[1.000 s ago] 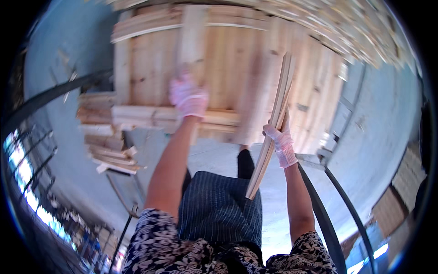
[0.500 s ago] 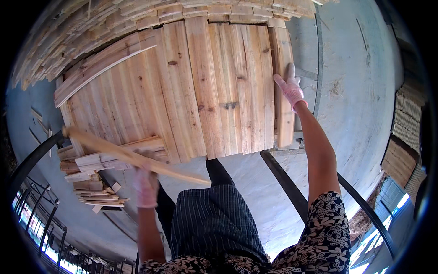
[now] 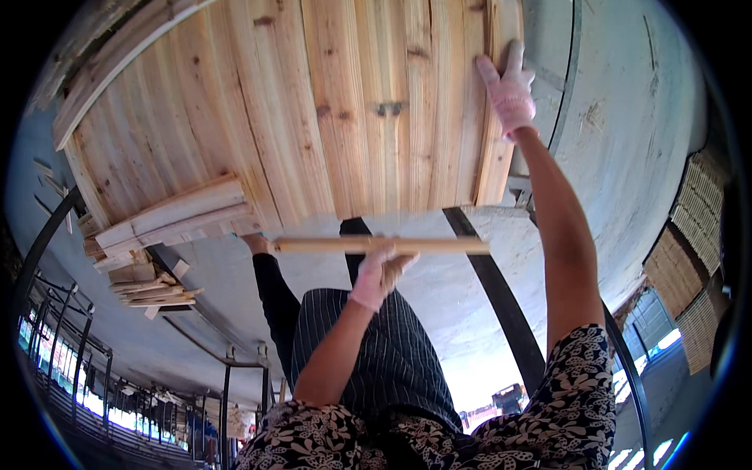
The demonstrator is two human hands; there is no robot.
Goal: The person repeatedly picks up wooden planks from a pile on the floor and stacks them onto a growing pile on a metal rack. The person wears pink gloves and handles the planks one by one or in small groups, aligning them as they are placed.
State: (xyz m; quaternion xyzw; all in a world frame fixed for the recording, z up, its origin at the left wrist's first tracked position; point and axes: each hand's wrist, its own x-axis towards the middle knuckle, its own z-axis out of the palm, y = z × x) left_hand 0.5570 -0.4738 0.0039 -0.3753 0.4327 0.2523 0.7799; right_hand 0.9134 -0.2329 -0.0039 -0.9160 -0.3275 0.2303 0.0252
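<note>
My left hand (image 3: pixel 378 276), in a pale pink glove, grips a narrow wooden strip (image 3: pixel 337 246) by its middle. The strip lies crosswise above my lap, just off the near ends of the boards. My gloved right hand (image 3: pixel 511 92) rests with fingers spread on the plank (image 3: pixel 495 160) at the right edge of a panel of side-by-side wooden boards (image 3: pixel 345 117). That plank sits slightly raised against its neighbour. Dark knots mark several boards.
Short wood pieces (image 3: pixel 176 215) lie on the panel's near left corner, and a long strip (image 3: pixel 117 74) along its far left. Offcuts (image 3: pixel 157 291) are piled below at left. A dark metal bar (image 3: pixel 501 305) slants beside my legs. Corrugated stacks (image 3: pixel 697 258) stand at far right.
My left hand has carried the strip to the right and turned it from slanting to nearly level. My right hand stays on the edge plank. The whole view has shifted, with the panel higher in it.
</note>
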